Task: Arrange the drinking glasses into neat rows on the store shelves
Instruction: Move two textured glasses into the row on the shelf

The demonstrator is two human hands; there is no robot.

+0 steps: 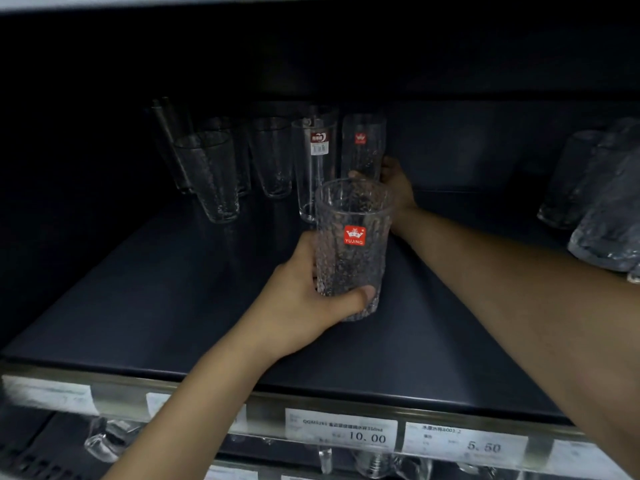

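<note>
left grip: the left hand (304, 299) is curled round the lower part of the front textured glass (351, 258), with the thumb laid across its front near the base.
right grip: the right hand (396, 185) is wrapped round the lower part of the rear textured glass (363, 143), deep in the shelf (156, 289).
far left: the back-left glasses (211, 174) are stood loosely, some ahead of others, and no straight row is formed.
left of centre: a smooth labelled glass (313, 168) is stood upright just beside the rear textured glass, on its left.
centre: the front textured glass is kept upright with its red sticker facing out, in line with the rear one; whether its base is on the shelf cannot be told.
far right: the right-hand cluster (595, 195) is stood well apart from the centre group, with bare shelf between.
front edge: price tags (341, 429) are clipped along the rail.
step in hand: two matching glasses are judged to be set into one front-to-back file.
next move: the rear glass would need to be squared up first, then the front one set down straight before it, with stickers faced alike and contact with the smooth glass avoided.
</note>
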